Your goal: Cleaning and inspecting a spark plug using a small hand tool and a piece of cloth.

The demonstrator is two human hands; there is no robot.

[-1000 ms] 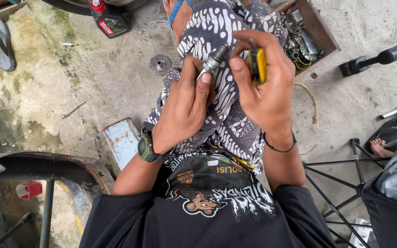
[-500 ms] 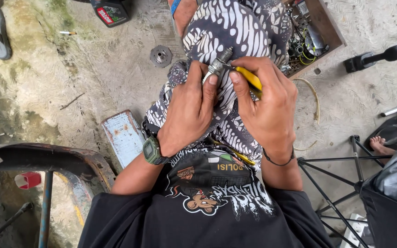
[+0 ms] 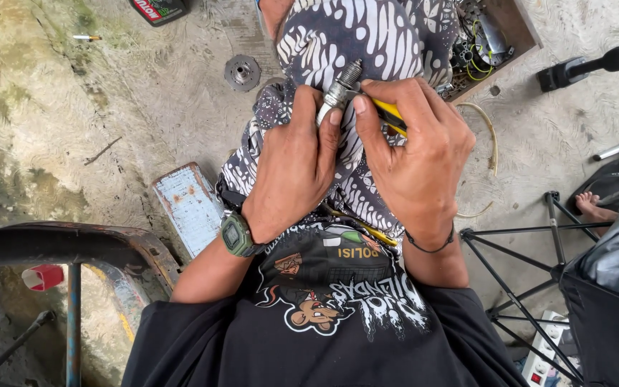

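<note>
Gripping a spark plug between both hands over a patterned lap

Sitting nearest is a black printed shirt; above it the left hand, with a chunky green watch on its wrist, curls shut around the plug's pale body, thumb pressed along it; the right hand pinches a slim yellow-handled tool against the plug's ribbed metal end, threaded tip pointing up and away; both rest on black-and-white batik cloth; farther out lie a rusty flat metal plate, a round toothed disc on rough stained concrete, and a wooden box of tangled metal parts.
</note>
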